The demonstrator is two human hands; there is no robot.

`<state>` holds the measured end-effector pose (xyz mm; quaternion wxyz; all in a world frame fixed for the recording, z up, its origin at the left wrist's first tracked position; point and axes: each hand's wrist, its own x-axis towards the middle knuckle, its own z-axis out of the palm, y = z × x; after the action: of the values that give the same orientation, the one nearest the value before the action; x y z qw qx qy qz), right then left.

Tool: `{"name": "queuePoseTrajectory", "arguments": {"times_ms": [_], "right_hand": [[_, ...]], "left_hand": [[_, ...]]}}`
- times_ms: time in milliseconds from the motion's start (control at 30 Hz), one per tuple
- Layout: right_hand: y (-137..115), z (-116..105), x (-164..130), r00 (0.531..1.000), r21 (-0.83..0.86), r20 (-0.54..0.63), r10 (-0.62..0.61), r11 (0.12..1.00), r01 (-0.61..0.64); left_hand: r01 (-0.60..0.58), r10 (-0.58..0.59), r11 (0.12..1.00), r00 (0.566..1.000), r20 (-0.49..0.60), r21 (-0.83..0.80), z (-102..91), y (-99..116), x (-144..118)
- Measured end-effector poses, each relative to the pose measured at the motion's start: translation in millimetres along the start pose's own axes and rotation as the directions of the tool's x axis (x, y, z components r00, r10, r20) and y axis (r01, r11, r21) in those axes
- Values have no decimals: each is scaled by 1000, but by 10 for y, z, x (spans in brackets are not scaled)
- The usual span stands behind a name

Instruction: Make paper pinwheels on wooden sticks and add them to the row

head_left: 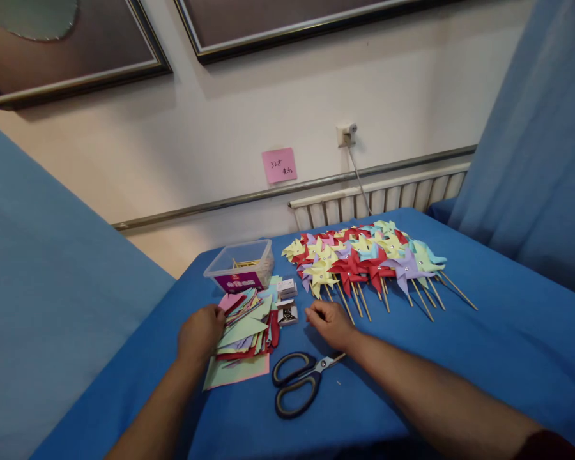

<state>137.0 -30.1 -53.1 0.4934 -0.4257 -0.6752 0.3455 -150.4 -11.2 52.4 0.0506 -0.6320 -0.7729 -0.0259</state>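
Left hand (201, 332) at left edge of paper pile (245, 328), can't tell if fingers clamp any sheet; right hand (334, 324) curled beside open box (287, 313), can't tell if anything's pinched; loose pile could slide if tugged, box could tip if knuckles swing

The left hand (199, 335) and right hand (333, 324) are bare, as are both forearms (426, 380). A dark maroon sleeve (549, 445) (only a small part shows, in the lower corner) covers the right arm higher up.
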Motion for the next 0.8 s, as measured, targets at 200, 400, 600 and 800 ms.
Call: {"name": "queuePoseTrajectory", "arguments": {"times_ms": [200,400,600,800], "right_hand": [[-31,35,-32,994,-30,105,2,1000,1],[-4,47,-38,988,-44,149,38,999,-31],[28,44,-20,986,-23,151,75,997,-72],[58,42,-38,982,13,163,97,995,-101]], "left_hand": [[12,-11,998,1000,-10,56,35,-14,-75],[-34,35,996,999,-13,77,141,-74,-88],[30,-43,989,995,-90,-142,211,-120,-89],[34,-81,926,991,-111,-376,184,-125,-115]]}}
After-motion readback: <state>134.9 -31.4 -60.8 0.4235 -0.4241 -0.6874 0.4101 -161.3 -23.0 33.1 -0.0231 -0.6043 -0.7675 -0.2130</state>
